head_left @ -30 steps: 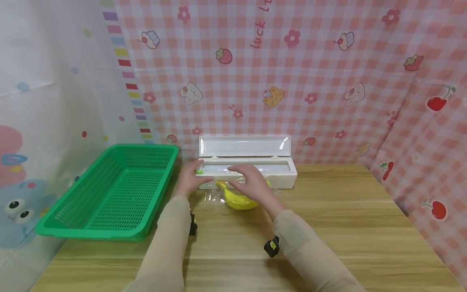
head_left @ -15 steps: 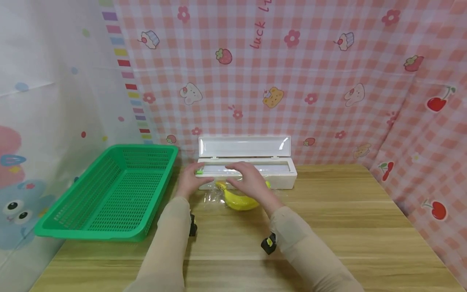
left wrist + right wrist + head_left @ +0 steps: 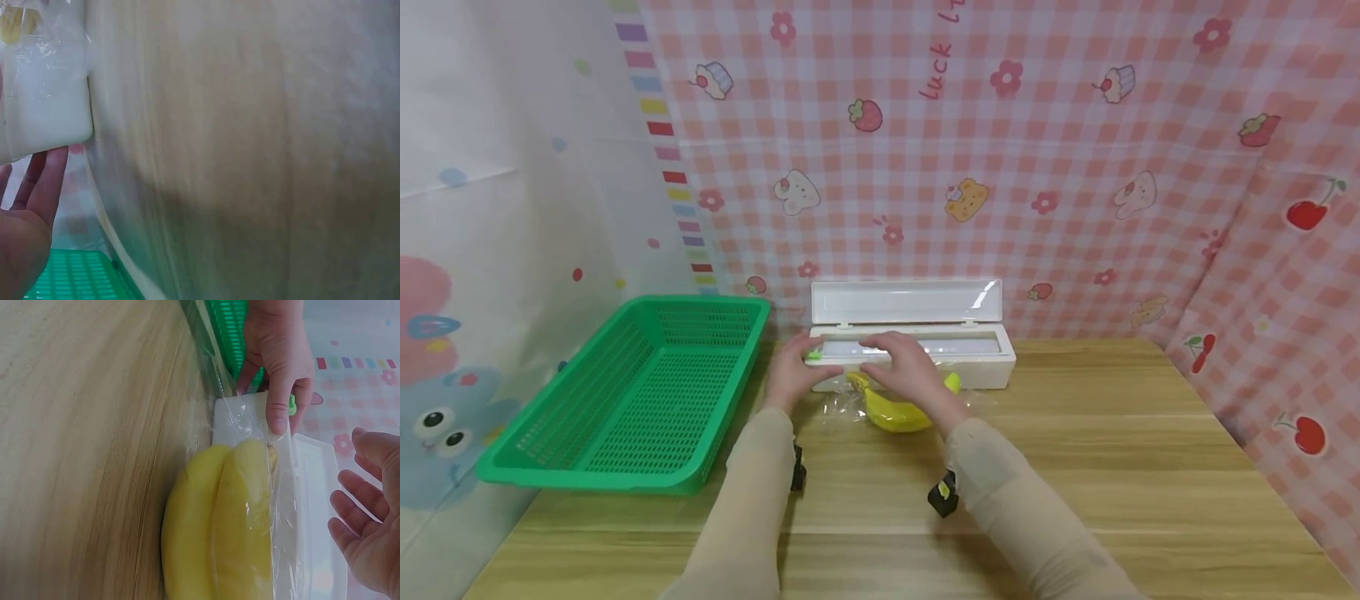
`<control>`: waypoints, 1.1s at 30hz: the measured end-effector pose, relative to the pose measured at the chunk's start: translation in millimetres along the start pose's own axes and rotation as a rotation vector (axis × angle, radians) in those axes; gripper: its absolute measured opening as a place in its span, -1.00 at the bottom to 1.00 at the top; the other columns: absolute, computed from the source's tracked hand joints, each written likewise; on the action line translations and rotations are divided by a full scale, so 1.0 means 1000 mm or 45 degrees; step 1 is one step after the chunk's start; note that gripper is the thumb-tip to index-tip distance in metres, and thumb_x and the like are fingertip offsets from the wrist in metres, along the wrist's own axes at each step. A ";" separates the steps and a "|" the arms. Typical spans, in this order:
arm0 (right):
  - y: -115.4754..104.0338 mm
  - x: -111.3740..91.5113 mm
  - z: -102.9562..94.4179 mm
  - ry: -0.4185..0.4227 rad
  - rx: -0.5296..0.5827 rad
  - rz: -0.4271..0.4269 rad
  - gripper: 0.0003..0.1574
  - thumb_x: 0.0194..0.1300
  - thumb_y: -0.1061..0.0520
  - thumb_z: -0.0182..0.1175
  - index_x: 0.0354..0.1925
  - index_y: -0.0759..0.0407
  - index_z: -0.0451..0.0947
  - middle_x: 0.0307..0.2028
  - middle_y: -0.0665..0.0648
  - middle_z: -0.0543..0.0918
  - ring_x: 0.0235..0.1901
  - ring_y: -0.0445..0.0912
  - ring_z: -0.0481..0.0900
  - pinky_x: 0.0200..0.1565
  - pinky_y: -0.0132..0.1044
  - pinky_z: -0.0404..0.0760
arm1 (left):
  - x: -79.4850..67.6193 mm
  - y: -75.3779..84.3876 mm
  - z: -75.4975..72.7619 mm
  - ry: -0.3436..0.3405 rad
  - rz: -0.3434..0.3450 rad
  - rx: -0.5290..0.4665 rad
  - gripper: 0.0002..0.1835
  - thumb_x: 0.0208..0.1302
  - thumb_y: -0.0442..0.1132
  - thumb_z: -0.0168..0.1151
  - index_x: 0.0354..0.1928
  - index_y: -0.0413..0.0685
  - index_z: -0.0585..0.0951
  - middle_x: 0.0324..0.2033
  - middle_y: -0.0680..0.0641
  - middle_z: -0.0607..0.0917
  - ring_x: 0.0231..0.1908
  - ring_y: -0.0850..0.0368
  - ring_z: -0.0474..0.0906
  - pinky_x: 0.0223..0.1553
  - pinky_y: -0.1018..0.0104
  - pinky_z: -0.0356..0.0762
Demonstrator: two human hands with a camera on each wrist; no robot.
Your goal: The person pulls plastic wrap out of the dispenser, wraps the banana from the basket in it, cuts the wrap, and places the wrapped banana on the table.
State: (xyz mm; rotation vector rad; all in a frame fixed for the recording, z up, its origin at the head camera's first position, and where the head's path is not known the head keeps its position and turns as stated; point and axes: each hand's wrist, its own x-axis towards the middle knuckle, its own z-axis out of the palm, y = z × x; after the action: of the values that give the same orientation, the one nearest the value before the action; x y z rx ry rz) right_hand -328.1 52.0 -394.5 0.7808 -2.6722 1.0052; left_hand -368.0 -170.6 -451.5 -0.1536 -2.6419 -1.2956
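Observation:
A white cling film dispenser (image 3: 983, 375) stands at the back of the table, its lid (image 3: 907, 302) raised. My left hand (image 3: 792, 372) grips its left end, thumb on the front and fingers round the end, beside a small green slider (image 3: 292, 405). Clear cling film (image 3: 841, 406) hangs down the front and drapes over yellow bananas (image 3: 240, 512) lying before the box. Above the bananas and box opening hovers my right hand (image 3: 912, 368), fingers loosely bent and apart, holding nothing; in the right wrist view that hand (image 3: 375, 519) is clear of the film.
A green perforated basket (image 3: 688, 475) stands on the left of the wooden table (image 3: 1097, 467). Patterned cloth (image 3: 1060, 150) hangs behind the dispenser and along the right side. Black wrist cameras sit under both sleeves.
My right hand has drifted slightly left above the dispenser. The left hand keeps its grip on the box's end. The head view has shifted a little.

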 end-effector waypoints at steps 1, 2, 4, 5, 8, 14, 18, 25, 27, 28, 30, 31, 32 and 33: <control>-0.001 0.001 0.001 -0.006 -0.001 0.007 -0.49 0.32 0.05 0.32 0.20 0.15 0.56 0.18 0.12 0.59 0.23 0.03 0.46 0.31 -0.07 0.37 | 0.000 0.000 0.000 0.000 0.010 0.019 -0.21 -0.03 -0.03 0.58 0.28 -0.08 0.53 0.43 -0.14 0.30 0.40 -0.17 0.20 0.42 -0.05 0.09; -0.001 0.002 0.001 -0.010 -0.002 0.015 -0.49 0.32 0.05 0.32 0.20 0.14 0.55 0.19 0.12 0.58 0.24 0.03 0.46 0.31 -0.06 0.37 | 0.000 -0.001 0.000 -0.001 0.017 0.035 -0.21 -0.03 -0.02 0.58 0.28 -0.08 0.53 0.44 -0.12 0.29 0.41 -0.16 0.18 0.42 -0.05 0.08; -0.002 0.004 0.002 -0.021 -0.005 0.028 -0.48 0.33 0.04 0.31 0.21 0.12 0.55 0.21 0.12 0.57 0.25 0.03 0.45 0.32 -0.05 0.36 | -0.001 -0.001 0.001 -0.003 0.035 0.050 -0.21 -0.03 -0.01 0.58 0.28 -0.09 0.53 0.43 -0.10 0.31 0.41 -0.13 0.18 0.42 -0.03 0.08; -0.003 0.004 0.003 -0.028 -0.001 0.032 -0.48 0.33 0.04 0.31 0.22 0.12 0.54 0.21 0.12 0.56 0.26 0.03 0.44 0.32 -0.04 0.35 | -0.001 -0.001 0.001 -0.002 0.043 0.054 -0.21 -0.03 -0.01 0.58 0.28 -0.10 0.53 0.43 -0.08 0.32 0.41 -0.12 0.19 0.43 -0.02 0.09; -0.003 0.007 0.005 -0.051 -0.007 0.046 -0.48 0.34 0.03 0.30 0.23 0.11 0.53 0.22 0.12 0.55 0.27 0.03 0.43 0.33 -0.05 0.34 | -0.001 -0.001 0.001 0.005 0.073 0.041 -0.21 -0.03 -0.03 0.58 0.27 -0.14 0.53 0.40 -0.08 0.37 0.40 -0.10 0.22 0.42 0.00 0.10; -0.004 0.015 0.014 -0.074 -0.064 0.034 -0.48 0.35 0.04 0.29 0.23 0.13 0.53 0.22 0.12 0.56 0.26 0.02 0.43 0.33 -0.09 0.34 | -0.001 -0.001 0.002 0.021 0.089 -0.014 -0.22 -0.04 -0.08 0.60 0.25 -0.16 0.54 0.38 -0.08 0.40 0.38 -0.10 0.24 0.42 0.03 0.11; -0.008 0.021 0.020 -0.070 -0.084 0.012 -0.48 0.34 0.04 0.30 0.22 0.13 0.54 0.21 0.11 0.57 0.27 0.03 0.42 0.34 -0.08 0.32 | -0.001 -0.003 0.002 0.038 0.107 -0.010 -0.23 -0.04 -0.08 0.60 0.25 -0.17 0.55 0.37 -0.10 0.41 0.38 -0.11 0.26 0.41 0.03 0.15; -0.015 0.030 0.035 -0.039 -0.109 0.025 -0.48 0.30 0.04 0.34 0.20 0.13 0.56 0.18 0.10 0.59 0.24 0.03 0.45 0.33 -0.10 0.35 | 0.000 -0.005 0.002 0.053 0.135 0.028 -0.28 -0.02 -0.07 0.59 0.21 -0.15 0.58 0.35 -0.11 0.44 0.36 -0.11 0.28 0.39 0.04 0.18; -0.015 0.032 0.041 -0.009 -0.110 0.026 -0.49 0.28 0.05 0.35 0.18 0.13 0.58 0.16 0.11 0.61 0.23 0.04 0.46 0.31 -0.10 0.37 | 0.000 -0.005 0.002 0.051 0.130 0.035 -0.29 0.00 -0.09 0.58 0.22 -0.15 0.57 0.35 -0.10 0.44 0.37 -0.11 0.28 0.39 0.04 0.18; -0.015 0.033 0.044 0.005 -0.114 0.025 -0.50 0.28 0.06 0.35 0.17 0.13 0.59 0.15 0.11 0.62 0.22 0.04 0.47 0.30 -0.10 0.38 | 0.000 -0.005 0.002 0.050 0.123 0.040 -0.30 0.01 -0.10 0.58 0.22 -0.14 0.57 0.35 -0.10 0.44 0.37 -0.11 0.28 0.40 0.03 0.17; -0.014 0.034 0.050 0.040 -0.125 0.030 -0.51 0.26 0.07 0.36 0.15 0.11 0.60 0.13 0.09 0.63 0.20 0.03 0.48 0.28 -0.11 0.41 | 0.001 -0.006 0.001 0.048 0.126 0.046 -0.31 0.01 -0.13 0.57 0.22 -0.15 0.57 0.35 -0.10 0.44 0.36 -0.12 0.28 0.39 0.02 0.17; -0.014 0.034 0.053 0.053 -0.132 0.033 -0.52 0.25 0.08 0.36 0.14 0.10 0.61 0.13 0.09 0.63 0.19 0.03 0.49 0.26 -0.11 0.42 | 0.001 -0.007 0.001 0.048 0.127 0.046 -0.32 0.02 -0.15 0.56 0.22 -0.15 0.57 0.35 -0.11 0.44 0.36 -0.12 0.28 0.39 0.01 0.17; -0.014 0.035 0.056 0.061 -0.142 0.036 -0.52 0.25 0.07 0.36 0.14 0.09 0.61 0.13 0.08 0.63 0.19 0.02 0.49 0.26 -0.11 0.43 | 0.002 -0.007 0.001 0.047 0.126 0.048 -0.32 0.02 -0.16 0.55 0.23 -0.15 0.57 0.35 -0.10 0.44 0.36 -0.12 0.28 0.39 0.02 0.17; -0.014 0.036 0.058 0.067 -0.151 0.038 -0.52 0.25 0.07 0.36 0.14 0.08 0.62 0.13 0.07 0.63 0.18 0.01 0.49 0.25 -0.12 0.44 | 0.002 -0.008 0.001 0.051 0.132 0.050 -0.33 0.01 -0.18 0.54 0.22 -0.16 0.57 0.34 -0.11 0.45 0.36 -0.13 0.29 0.39 0.01 0.18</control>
State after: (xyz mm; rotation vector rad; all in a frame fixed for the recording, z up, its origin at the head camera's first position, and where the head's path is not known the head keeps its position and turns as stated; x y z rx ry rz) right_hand -349.6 -9.7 -418.0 0.6833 -2.6777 0.8522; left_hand -371.3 -174.7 -457.5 -0.2529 -2.5866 -1.2012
